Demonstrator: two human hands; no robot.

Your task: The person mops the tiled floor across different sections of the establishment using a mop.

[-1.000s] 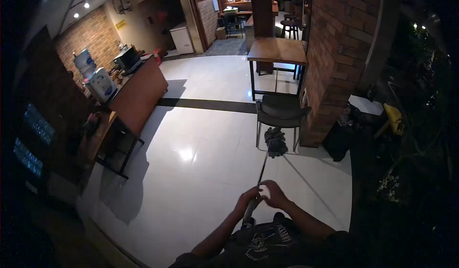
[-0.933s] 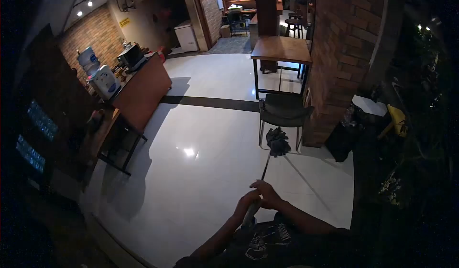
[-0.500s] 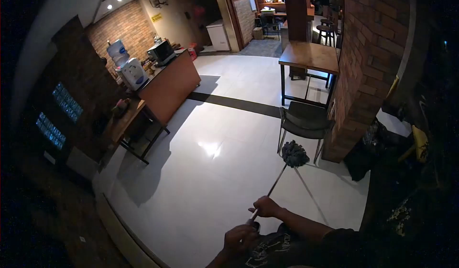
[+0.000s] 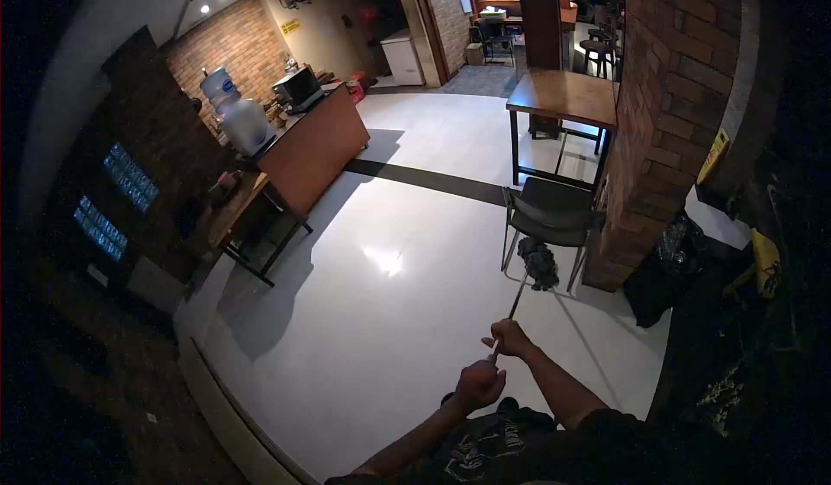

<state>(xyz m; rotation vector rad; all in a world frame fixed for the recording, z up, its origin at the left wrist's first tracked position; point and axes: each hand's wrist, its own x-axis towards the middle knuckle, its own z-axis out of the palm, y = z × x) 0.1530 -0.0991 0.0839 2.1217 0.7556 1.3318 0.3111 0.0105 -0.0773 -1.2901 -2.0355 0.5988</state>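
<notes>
Left hand (image 4: 479, 386): nearer our body, knuckles up, fingers curled into a fist; its grip is clamped around the pole.
Right hand (image 4: 512, 338): farther forward and a little to the right; we see its grip closed on the pole too, with one digit jutting out to the left.
Forearms: both reach forward from our lap and converge, the right one angling in across the floor (image 4: 389, 312).
Pole (image 4: 518, 299): slim, slanting away from our hands and slightly right; we see a pale stretch between the two grips and a darker one beyond.
Mop head (image 4: 538, 265): dark grey, shaggy, its strands bunched into a clump on the glossy white tiles.
Where it sits: between the near legs of the black chair (image 4: 554, 232); we cannot tell whether it touches them.
Beyond: a wooden table (image 4: 563, 97) beside the brick pillar (image 4: 671, 147).
</notes>
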